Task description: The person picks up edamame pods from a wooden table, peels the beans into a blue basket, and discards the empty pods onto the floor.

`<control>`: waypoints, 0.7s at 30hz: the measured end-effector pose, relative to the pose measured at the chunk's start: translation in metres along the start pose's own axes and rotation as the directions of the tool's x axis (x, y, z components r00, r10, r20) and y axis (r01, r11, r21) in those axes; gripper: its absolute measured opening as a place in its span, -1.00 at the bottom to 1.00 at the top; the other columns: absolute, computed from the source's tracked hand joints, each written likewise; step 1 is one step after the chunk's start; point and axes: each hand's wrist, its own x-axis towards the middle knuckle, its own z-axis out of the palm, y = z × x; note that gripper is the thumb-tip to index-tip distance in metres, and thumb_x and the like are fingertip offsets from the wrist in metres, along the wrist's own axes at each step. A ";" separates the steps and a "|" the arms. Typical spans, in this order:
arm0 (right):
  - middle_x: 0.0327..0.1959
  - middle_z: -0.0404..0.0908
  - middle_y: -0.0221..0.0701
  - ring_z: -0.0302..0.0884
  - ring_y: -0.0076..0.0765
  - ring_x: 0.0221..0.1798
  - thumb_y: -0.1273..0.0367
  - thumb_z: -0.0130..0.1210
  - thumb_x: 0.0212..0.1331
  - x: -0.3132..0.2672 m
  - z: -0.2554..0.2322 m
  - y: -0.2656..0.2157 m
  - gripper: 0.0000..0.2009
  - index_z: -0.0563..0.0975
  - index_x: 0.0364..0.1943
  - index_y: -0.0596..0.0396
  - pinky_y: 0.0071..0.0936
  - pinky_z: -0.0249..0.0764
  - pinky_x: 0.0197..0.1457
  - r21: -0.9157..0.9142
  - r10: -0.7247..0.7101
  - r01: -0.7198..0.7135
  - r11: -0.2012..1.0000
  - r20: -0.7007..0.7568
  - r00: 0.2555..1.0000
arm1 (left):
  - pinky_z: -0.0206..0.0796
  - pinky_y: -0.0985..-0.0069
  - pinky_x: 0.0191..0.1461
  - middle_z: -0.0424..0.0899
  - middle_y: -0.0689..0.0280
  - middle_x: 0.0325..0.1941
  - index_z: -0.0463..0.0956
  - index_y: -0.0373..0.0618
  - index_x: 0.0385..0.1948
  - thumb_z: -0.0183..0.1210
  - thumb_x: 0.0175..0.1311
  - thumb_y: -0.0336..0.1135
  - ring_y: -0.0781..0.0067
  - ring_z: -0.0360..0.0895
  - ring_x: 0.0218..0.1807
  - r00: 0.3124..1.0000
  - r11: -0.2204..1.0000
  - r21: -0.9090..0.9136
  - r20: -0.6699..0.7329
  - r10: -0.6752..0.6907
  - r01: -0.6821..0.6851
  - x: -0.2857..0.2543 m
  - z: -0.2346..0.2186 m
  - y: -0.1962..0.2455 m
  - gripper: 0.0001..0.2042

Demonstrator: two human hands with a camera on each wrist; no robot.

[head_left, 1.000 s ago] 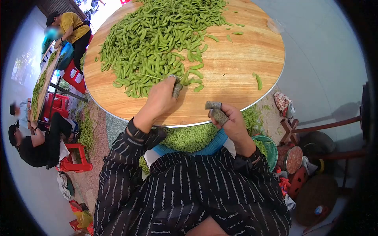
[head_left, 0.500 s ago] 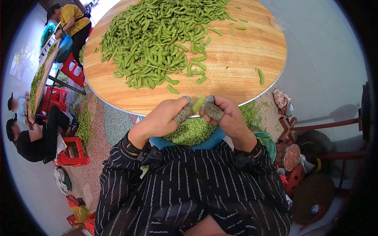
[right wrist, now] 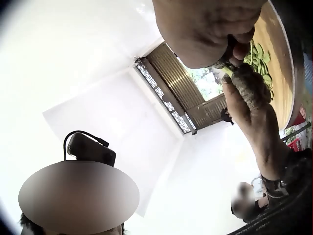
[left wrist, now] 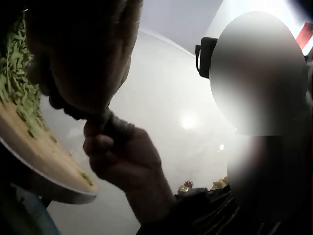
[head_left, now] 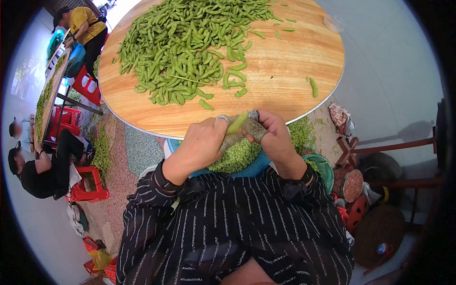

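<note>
Both hands meet at the near edge of the round wooden table (head_left: 285,61), just above a blue basket (head_left: 256,167) in the person's lap.

Left hand (head_left: 204,142): fingers curled, pinching the lower end of one green pod (head_left: 237,122). A grey woven fingertip guard (head_left: 232,140) is on one finger. Right hand (head_left: 275,137): fingers curled too, thumb and forefinger on the same pod from the other side, with a matching thumb guard (head_left: 255,127). The pod stands tilted between the two hands, its tip pointing toward the table's far side. It hangs over the table's near rim and the basket, touching neither.

The basket holds a heap of shelled green beans (head_left: 235,156), directly under the hands.

On the table: a big pile of pods (head_left: 190,42) covers the far-left half. A few loose pods lie near the pile's near edge. One single pod (head_left: 313,87) lies alone by the right edge.

Wrist views are mostly dark and backlit. The left wrist view shows the right hand's curled fingers (left wrist: 105,147) and the table rim, nothing sharper.

Floor to the right of the person: green basket (head_left: 323,171), patterned tin (head_left: 349,183). Other people sit at another table at left.
</note>
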 end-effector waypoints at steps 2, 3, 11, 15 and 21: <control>-0.54 0.45 -0.55 0.25 -0.72 -0.53 0.51 -0.04 0.04 0.000 0.001 -0.001 -0.92 0.48 -0.40 0.17 -0.75 0.19 -0.46 -0.050 -0.042 0.042 0.998 0.006 0.999 | 0.22 0.25 -0.40 0.45 0.04 -0.53 0.27 -0.29 -0.31 -0.01 -0.05 -0.49 -0.05 0.42 -0.39 0.999 0.986 0.164 -0.044 0.022 -0.015 -0.003 0.006 -0.002 -0.78; -0.54 0.45 -0.55 0.25 -0.72 -0.53 0.51 -0.04 0.04 0.000 0.002 -0.001 -0.92 0.48 -0.40 0.17 -0.75 0.19 -0.46 -0.050 -0.044 0.044 0.998 0.004 0.999 | 0.23 0.27 -0.41 0.45 0.05 -0.53 0.28 -0.29 -0.31 0.00 -0.02 -0.46 -0.02 0.42 -0.41 0.994 0.998 0.019 -0.083 0.066 -0.064 -0.004 0.010 -0.007 -0.79; -0.52 0.44 -0.55 0.28 -0.71 -0.50 0.44 -0.01 0.08 0.001 0.001 0.015 -0.90 0.46 -0.38 0.19 -0.73 0.22 -0.43 0.113 -0.111 0.097 0.989 0.116 0.987 | 0.04 0.64 -0.58 0.28 0.40 -0.68 0.33 -0.27 -0.39 -0.12 0.23 -0.12 0.60 0.19 -0.66 0.987 0.471 -0.882 -0.098 -0.130 -0.025 -0.009 0.033 -0.005 -0.68; -0.52 0.44 -0.55 0.28 -0.71 -0.50 0.43 0.00 0.09 0.005 -0.004 0.025 -0.90 0.45 -0.39 0.19 -0.74 0.22 -0.42 0.182 -0.196 0.164 0.969 0.174 0.965 | -0.06 0.67 -0.63 0.23 0.39 -0.76 0.32 -0.28 -0.36 -0.20 0.23 0.03 0.62 0.05 -0.74 0.986 -0.077 -0.988 0.142 -0.090 0.135 -0.010 0.037 -0.007 -0.56; -0.53 0.43 -0.55 0.29 -0.70 -0.50 0.42 -0.01 0.09 0.004 -0.004 0.023 -0.90 0.45 -0.40 0.18 -0.74 0.23 -0.42 0.187 -0.113 0.082 0.979 0.165 0.980 | -0.12 0.70 -0.66 0.26 0.42 -0.70 0.35 -0.28 -0.28 -0.20 0.22 0.05 0.67 0.04 -0.74 0.951 -0.213 -0.959 0.232 -0.206 0.187 -0.012 0.041 -0.014 -0.54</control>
